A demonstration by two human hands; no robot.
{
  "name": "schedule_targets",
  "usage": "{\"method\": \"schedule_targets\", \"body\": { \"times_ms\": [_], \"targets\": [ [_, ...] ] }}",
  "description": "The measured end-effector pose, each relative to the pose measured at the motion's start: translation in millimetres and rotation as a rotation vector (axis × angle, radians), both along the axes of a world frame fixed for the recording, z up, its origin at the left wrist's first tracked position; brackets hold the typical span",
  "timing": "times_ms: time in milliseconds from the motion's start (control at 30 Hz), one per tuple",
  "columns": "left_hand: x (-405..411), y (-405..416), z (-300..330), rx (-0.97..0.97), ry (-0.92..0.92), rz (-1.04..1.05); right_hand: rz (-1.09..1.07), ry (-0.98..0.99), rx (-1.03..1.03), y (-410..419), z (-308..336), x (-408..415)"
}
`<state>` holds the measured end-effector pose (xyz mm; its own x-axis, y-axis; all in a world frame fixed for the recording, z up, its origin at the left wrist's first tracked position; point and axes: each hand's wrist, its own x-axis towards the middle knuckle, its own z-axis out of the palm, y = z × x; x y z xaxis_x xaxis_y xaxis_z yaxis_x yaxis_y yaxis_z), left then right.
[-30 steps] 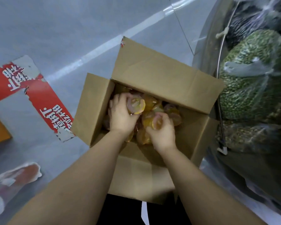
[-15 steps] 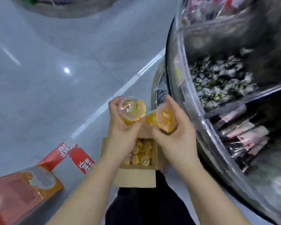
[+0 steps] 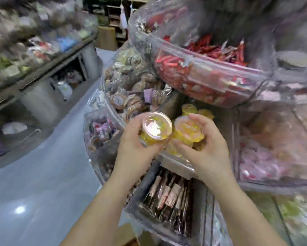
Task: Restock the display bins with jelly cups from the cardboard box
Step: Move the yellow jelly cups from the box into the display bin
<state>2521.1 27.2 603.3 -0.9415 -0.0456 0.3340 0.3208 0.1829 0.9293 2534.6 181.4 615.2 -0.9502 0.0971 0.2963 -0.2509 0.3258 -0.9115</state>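
My left hand [image 3: 135, 150] grips a yellow jelly cup [image 3: 157, 128] with a clear lid, held up in front of the round display stand. Beside it, my right hand [image 3: 206, 148] grips a second yellow jelly cup [image 3: 188, 131], with more yellow cups bunched under its fingers. Both hands hover at the rim of a clear display bin [image 3: 177, 163] that holds yellow jelly cups [image 3: 190, 109] further in. A corner of the cardboard box [image 3: 129, 237] shows at the bottom edge; its contents are out of view.
A tiered round stand fills the right side: a top bin of red wrapped snacks [image 3: 198, 75], a bin of round packaged sweets [image 3: 129, 96] to the left, pink packets [image 3: 262, 157] to the right, dark sticks [image 3: 168, 194] below. A second blurred shelf [image 3: 33, 55] stands left across the grey floor [image 3: 33, 192].
Both hands lifted jelly cups out of the cardboard box on the floor and rose to the middle tier of the stand. The view swung up from the box to the bins.
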Motion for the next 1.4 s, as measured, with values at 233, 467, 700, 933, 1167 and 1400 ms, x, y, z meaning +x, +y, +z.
{"method": "schedule_targets", "body": {
  "times_ms": [233, 467, 700, 933, 1167, 1400],
  "targets": [
    [-82, 61, -12, -0.106, -0.216, -0.094, -0.176, -0.244, 0.106, 59, -16, -72],
    [-126, 84, -46, -0.163, -0.431, -0.086, -0.257, -0.420, 0.143, 58, -57, -111],
    [-142, 86, -64, -0.361, -0.538, -0.021, -0.349, -0.446, 0.137, 50, -73, -109],
    [-142, 86, -64, -0.368, -0.528, 0.037, -0.319, -0.600, 0.058, 53, -73, -111],
    [-139, 93, -63, -0.429, -0.528, 0.107, -0.307, -0.612, 0.103, 49, -76, -115],
    [-138, 92, -62, -0.380, -0.584, 0.000, -0.343, -0.610, 0.058, 50, -76, -113]
  ]
}}
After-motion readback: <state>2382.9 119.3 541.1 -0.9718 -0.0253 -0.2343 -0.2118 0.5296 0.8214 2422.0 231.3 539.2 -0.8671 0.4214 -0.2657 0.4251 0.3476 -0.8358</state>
